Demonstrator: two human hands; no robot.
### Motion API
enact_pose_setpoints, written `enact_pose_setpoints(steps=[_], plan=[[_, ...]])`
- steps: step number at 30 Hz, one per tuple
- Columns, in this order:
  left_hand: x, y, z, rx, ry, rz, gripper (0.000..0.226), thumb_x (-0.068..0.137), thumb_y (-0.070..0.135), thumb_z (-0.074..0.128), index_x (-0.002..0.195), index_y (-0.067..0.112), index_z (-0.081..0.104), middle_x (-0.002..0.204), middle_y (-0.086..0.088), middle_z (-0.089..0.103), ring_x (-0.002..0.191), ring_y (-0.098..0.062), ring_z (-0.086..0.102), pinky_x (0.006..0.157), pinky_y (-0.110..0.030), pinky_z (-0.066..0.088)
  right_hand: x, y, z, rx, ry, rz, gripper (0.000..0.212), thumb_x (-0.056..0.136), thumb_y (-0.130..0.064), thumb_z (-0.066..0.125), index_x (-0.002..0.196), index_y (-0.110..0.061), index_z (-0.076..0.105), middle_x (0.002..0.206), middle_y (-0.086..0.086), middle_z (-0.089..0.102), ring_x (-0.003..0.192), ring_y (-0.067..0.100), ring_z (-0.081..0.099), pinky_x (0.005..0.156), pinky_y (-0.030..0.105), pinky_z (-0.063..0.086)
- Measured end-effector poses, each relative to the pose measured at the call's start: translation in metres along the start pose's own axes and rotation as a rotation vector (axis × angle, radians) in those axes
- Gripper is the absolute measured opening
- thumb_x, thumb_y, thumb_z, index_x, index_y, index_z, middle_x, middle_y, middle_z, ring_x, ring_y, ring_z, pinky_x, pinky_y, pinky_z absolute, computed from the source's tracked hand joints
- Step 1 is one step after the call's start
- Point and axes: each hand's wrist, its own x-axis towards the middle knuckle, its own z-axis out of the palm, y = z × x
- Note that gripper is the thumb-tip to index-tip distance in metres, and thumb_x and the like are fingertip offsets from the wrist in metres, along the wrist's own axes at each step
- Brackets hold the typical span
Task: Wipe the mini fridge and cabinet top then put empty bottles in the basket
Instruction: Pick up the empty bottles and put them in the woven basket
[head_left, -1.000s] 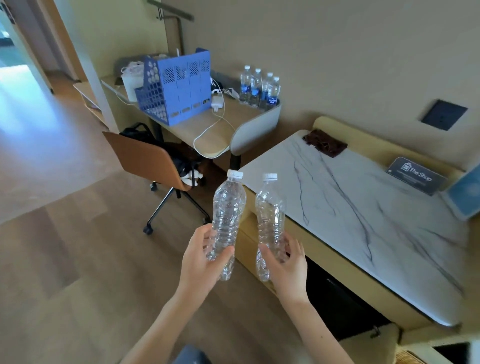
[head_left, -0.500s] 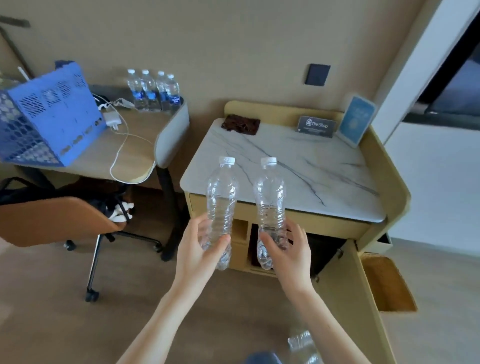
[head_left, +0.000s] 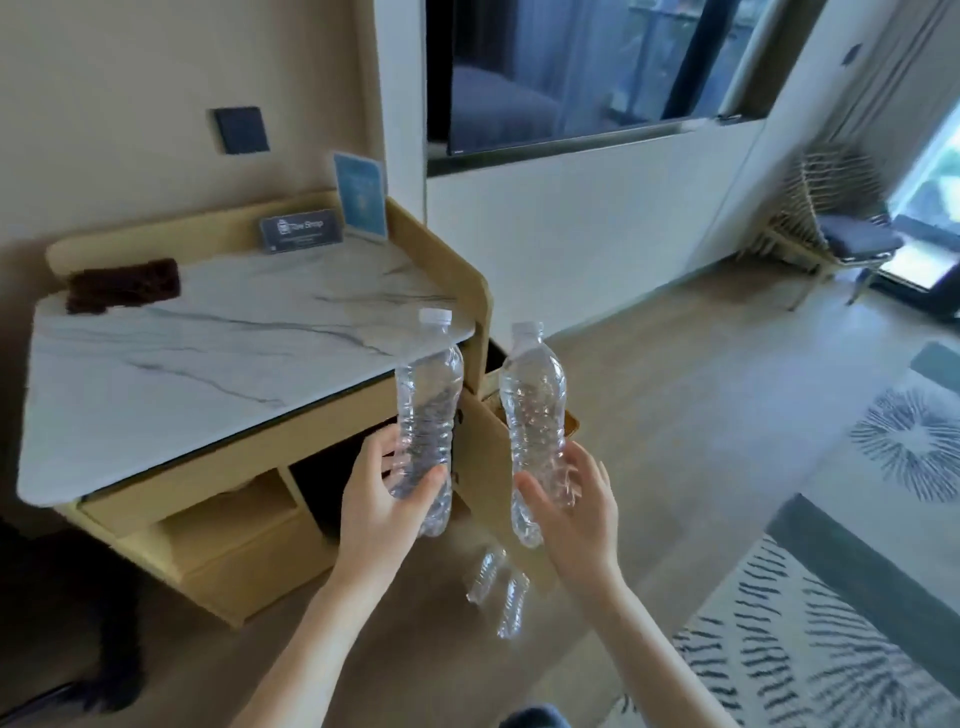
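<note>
I hold two clear empty bottles upright, both with white caps. My left hand (head_left: 382, 499) grips the left bottle (head_left: 430, 410) near its base. My right hand (head_left: 576, 506) grips the right bottle (head_left: 531, 410) the same way. Both hover in front of the cabinet's right corner. The marble cabinet top (head_left: 208, 353) carries a dark brown cloth (head_left: 124, 285) at its back left. Two more clear bottles (head_left: 498, 587) lie on the wood floor below my hands. A woven basket (head_left: 570, 422) peeks out behind the right bottle, mostly hidden.
The cabinet door (head_left: 493, 467) stands open toward me, and the dark fridge opening (head_left: 332, 483) shows under the top. A black sign (head_left: 301, 231) and a blue card (head_left: 362, 200) stand at the cabinet's back. A patterned rug (head_left: 831, 597) lies right; a chair (head_left: 831, 228) stands far right.
My view has swung right, away from the desk and blue basket, toward the window and rug. Both hands keep the same grip on the bottles, which stay upright.
</note>
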Motion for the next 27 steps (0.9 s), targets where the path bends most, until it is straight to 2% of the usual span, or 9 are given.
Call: enact_pose_setpoints(steps=[2,4,6,9,12,16,21,24,27], plan=[[-0.001,0.010,0.030,0.001,-0.090,0.034,0.053,0.082,0.032,0.078,0.127,0.031,0.052,0.125,0.018,0.057,0.117,0.000,0.055,0.098,-0.023,0.046,0.000,0.008,-0.029,0.014,0.094,0.029,0.054,0.079,-0.025,0.085,0.123,-0.032,0.055,0.111,-0.017,0.054,0.104,0.003,0.058,0.092,0.030,0.052],[-0.002,0.019,0.060,-0.002,-0.178,0.052,0.053,0.082,0.033,0.079,0.128,0.029,0.052,0.124,0.017,0.057,0.117,-0.001,0.055,0.100,-0.026,0.046,-0.002,0.018,-0.058,0.018,0.183,0.052,0.058,0.078,-0.025,0.085,0.129,-0.023,0.058,0.112,-0.017,0.054,0.105,0.010,0.060,0.095,0.037,0.054],[-0.006,0.028,0.092,-0.003,-0.269,0.072,0.055,0.081,0.038,0.079,0.129,0.031,0.051,0.125,0.018,0.057,0.118,0.000,0.054,0.100,-0.025,0.045,-0.006,0.030,-0.090,0.000,0.262,0.070,0.064,0.078,-0.029,0.085,0.134,-0.019,0.057,0.114,-0.019,0.054,0.106,0.007,0.060,0.096,0.036,0.054],[-0.020,0.044,0.147,-0.017,-0.397,0.083,0.058,0.078,0.046,0.077,0.128,0.040,0.048,0.125,0.025,0.055,0.117,0.010,0.051,0.097,-0.018,0.041,-0.012,0.050,-0.143,-0.026,0.372,0.105,0.069,0.077,-0.036,0.084,0.138,-0.016,0.055,0.115,-0.017,0.055,0.106,0.003,0.058,0.097,0.036,0.054],[-0.042,0.059,0.213,-0.034,-0.488,0.076,0.060,0.078,0.044,0.079,0.129,0.040,0.047,0.126,0.022,0.056,0.117,0.005,0.053,0.094,-0.018,0.042,-0.017,0.073,-0.205,-0.040,0.456,0.142,0.071,0.078,-0.035,0.083,0.139,-0.014,0.054,0.119,-0.005,0.059,0.107,0.010,0.060,0.097,0.042,0.054],[-0.083,0.083,0.308,0.013,-0.595,0.107,0.060,0.080,0.047,0.077,0.129,0.043,0.043,0.124,0.021,0.055,0.112,0.018,0.049,0.080,-0.009,0.040,-0.024,0.103,-0.295,-0.078,0.524,0.183,0.072,0.080,-0.039,0.081,0.140,-0.011,0.053,0.124,-0.001,0.061,0.111,0.015,0.061,0.096,0.044,0.054],[-0.137,0.116,0.418,0.021,-0.722,0.111,0.067,0.075,0.057,0.072,0.133,0.035,0.045,0.123,0.017,0.058,0.109,0.008,0.053,0.079,-0.010,0.040,-0.027,0.137,-0.405,-0.112,0.603,0.235,0.074,0.079,-0.047,0.078,0.139,-0.012,0.054,0.126,0.001,0.061,0.113,0.015,0.061,0.096,0.043,0.054],[-0.157,0.135,0.468,0.031,-0.795,0.126,0.062,0.079,0.050,0.074,0.132,0.033,0.046,0.121,0.020,0.058,0.107,0.008,0.054,0.079,-0.008,0.042,-0.026,0.155,-0.454,-0.114,0.645,0.272,0.072,0.081,-0.046,0.078,0.138,-0.011,0.054,0.126,0.003,0.061,0.114,0.017,0.061,0.097,0.043,0.054],[-0.160,0.149,0.510,0.045,-0.836,0.134,0.055,0.079,0.045,0.076,0.124,0.040,0.046,0.114,0.028,0.058,0.103,0.009,0.055,0.074,-0.001,0.042,-0.016,0.171,-0.487,-0.113,0.674,0.305,0.073,0.080,-0.048,0.078,0.138,-0.012,0.054,0.125,0.001,0.061,0.114,0.012,0.060,0.098,0.041,0.054]])
